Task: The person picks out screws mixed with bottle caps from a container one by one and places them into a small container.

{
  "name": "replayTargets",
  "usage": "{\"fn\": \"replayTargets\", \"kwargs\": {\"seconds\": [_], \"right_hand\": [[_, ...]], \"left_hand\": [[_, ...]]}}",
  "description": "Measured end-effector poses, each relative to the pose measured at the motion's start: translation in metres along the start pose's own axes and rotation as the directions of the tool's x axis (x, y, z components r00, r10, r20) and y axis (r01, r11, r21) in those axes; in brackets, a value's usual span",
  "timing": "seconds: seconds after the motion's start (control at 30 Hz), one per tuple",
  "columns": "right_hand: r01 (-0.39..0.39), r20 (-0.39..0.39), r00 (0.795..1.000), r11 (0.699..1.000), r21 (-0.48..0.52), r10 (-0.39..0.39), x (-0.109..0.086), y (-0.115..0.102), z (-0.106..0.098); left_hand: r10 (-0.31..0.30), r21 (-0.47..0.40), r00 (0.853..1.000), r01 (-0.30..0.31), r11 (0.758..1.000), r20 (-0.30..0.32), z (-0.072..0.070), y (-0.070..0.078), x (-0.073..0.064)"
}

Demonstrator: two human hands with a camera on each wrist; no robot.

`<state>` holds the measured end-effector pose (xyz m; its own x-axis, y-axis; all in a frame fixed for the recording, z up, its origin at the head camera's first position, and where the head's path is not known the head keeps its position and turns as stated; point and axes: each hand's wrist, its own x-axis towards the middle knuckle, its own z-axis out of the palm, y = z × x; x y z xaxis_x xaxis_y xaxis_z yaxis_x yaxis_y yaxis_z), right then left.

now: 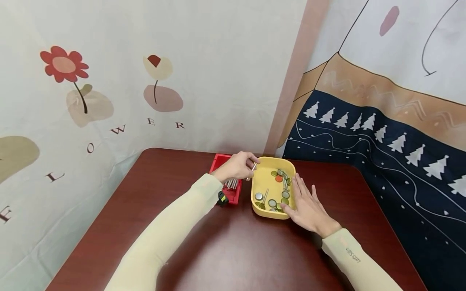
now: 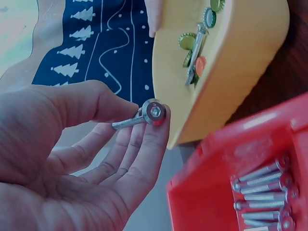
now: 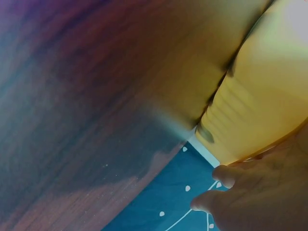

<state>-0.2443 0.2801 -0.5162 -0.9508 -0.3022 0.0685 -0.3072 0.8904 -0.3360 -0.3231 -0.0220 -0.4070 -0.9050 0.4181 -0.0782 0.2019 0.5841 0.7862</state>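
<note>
My left hand (image 1: 236, 166) is above the gap between the red bin (image 1: 236, 197) and the yellow tray (image 1: 263, 180). Between thumb and fingers it pinches a silver hex-socket bolt (image 2: 155, 112), its head towards the left wrist camera. Bottle caps (image 1: 272, 203), mostly green with one orange cap (image 1: 278, 178), lie in the yellow tray among a few bolts (image 1: 265, 196). My right hand (image 1: 310, 208) rests on the tray's right side, fingers straight, thumb over the near corner. Several similar bolts (image 2: 264, 195) lie side by side in the red bin.
A small black object (image 1: 222, 199) with a yellow-green mark is against the red bin's near left side. Both containers stand towards the back of the dark red-brown table (image 1: 174, 178). Printed cloth (image 1: 225, 81) hangs behind and to the right.
</note>
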Motion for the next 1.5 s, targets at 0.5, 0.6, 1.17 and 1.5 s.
{"fn": "replayTargets", "kwargs": {"seconds": [0.5, 0.6, 1.17, 1.5], "right_hand": [[0.002, 0.011, 1.0, 1.0, -0.004, -0.002, -0.002, -0.003, -0.001], [-0.003, 0.012, 1.0, 1.0, -0.002, 0.003, -0.001, -0.005, 0.0], [-0.003, 0.016, 1.0, 1.0, -0.02, 0.003, 0.001, -0.01, -0.006], [-0.008, 0.027, 1.0, 1.0, -0.015, 0.009, 0.001, -0.013, -0.006]], "left_hand": [[-0.057, 0.028, 0.993, 0.06, 0.998, -0.105, -0.029, -0.033, -0.014], [-0.08, 0.032, 0.99, 0.084, 0.996, -0.115, -0.034, -0.039, -0.015], [-0.185, -0.011, 0.974, 0.185, 0.983, -0.132, -0.041, -0.065, -0.016], [-0.229, 0.074, 0.97, 0.234, 0.969, -0.076, -0.044, -0.068, -0.007]]}}
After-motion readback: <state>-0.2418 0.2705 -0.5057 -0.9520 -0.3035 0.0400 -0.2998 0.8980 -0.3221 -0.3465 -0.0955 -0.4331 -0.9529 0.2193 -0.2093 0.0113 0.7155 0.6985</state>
